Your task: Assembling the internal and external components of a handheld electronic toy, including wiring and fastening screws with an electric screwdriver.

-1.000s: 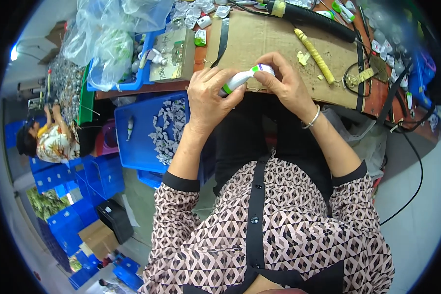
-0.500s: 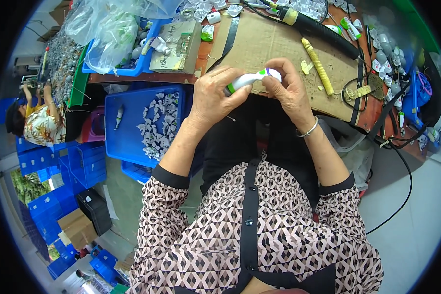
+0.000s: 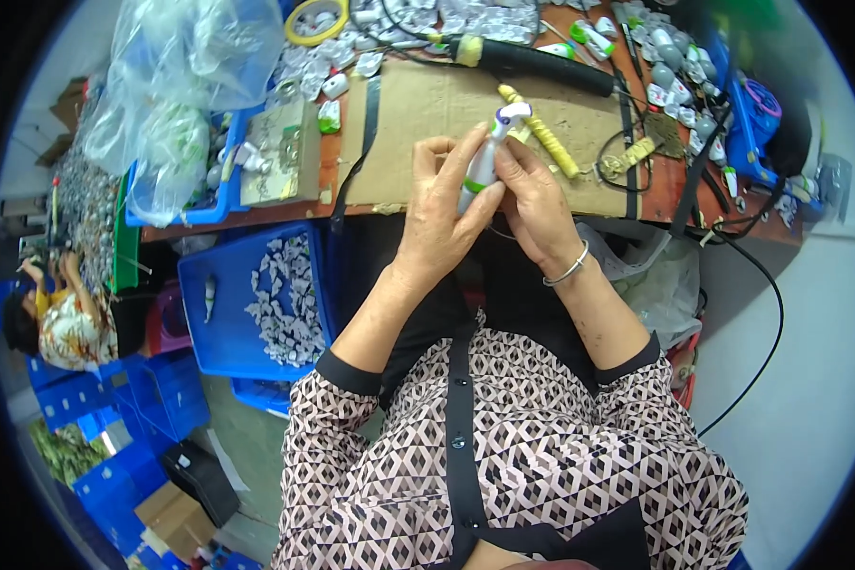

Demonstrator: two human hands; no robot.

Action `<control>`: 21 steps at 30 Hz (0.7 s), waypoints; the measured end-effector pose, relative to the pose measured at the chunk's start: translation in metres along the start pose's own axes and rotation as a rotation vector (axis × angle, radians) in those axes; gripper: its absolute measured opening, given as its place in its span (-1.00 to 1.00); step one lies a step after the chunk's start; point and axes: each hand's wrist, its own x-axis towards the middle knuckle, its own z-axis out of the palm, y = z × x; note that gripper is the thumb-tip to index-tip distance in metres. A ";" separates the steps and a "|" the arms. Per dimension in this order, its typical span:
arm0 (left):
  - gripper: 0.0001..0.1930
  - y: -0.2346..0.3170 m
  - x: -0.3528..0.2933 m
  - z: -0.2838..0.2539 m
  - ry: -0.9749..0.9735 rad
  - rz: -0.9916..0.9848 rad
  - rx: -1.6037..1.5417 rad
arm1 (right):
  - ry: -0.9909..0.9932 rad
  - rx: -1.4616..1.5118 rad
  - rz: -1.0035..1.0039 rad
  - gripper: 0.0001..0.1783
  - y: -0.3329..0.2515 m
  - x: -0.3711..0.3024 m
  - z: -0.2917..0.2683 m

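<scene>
A white, handle-shaped plastic device (image 3: 483,165) with a green band and a purple-ringed, angled head stands tilted upward between my two hands, above the near edge of the cardboard. My left hand (image 3: 444,195) is closed around its lower body, thumb and fingers along the sides. From the other side my right hand (image 3: 541,204) grips it, thumb pressed near the neck; some of its fingers are hidden. Just beyond the head lies a yellow tape-wrapped rod (image 3: 551,145) on the cardboard sheet (image 3: 413,123).
A black tube-shaped tool (image 3: 541,66) with cables crosses the back of the table. At left stand a box (image 3: 280,157) and a plastic-covered blue bin (image 3: 242,180). Below, a blue tray (image 3: 228,332) holds small white parts. Further left, another person (image 3: 76,318) works.
The device has swung from nearly level to steeply upright, its head now pointing away from me. My hands have come closer together, and the view has shifted.
</scene>
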 end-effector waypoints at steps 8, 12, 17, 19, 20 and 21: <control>-0.62 -0.021 -0.002 -0.008 -0.025 -0.045 0.002 | -0.134 0.267 -0.238 -0.68 -0.019 -0.001 -0.034; -0.66 -0.025 -0.003 -0.007 -0.046 -0.013 0.083 | -0.183 0.240 -0.249 -0.67 -0.019 -0.006 -0.039; -0.67 -0.026 0.000 -0.005 -0.053 -0.010 0.038 | -0.175 0.181 -0.271 -0.65 -0.022 -0.004 -0.040; -0.68 -0.026 -0.001 -0.007 -0.062 -0.023 0.046 | -0.167 0.185 -0.277 -0.63 -0.020 -0.002 -0.040; -0.68 -0.026 0.000 -0.007 -0.061 -0.025 0.049 | -0.169 0.187 -0.276 -0.63 -0.019 -0.001 -0.042; -0.68 -0.026 -0.001 -0.008 -0.065 -0.034 0.051 | -0.183 0.200 -0.274 -0.65 -0.018 0.000 -0.043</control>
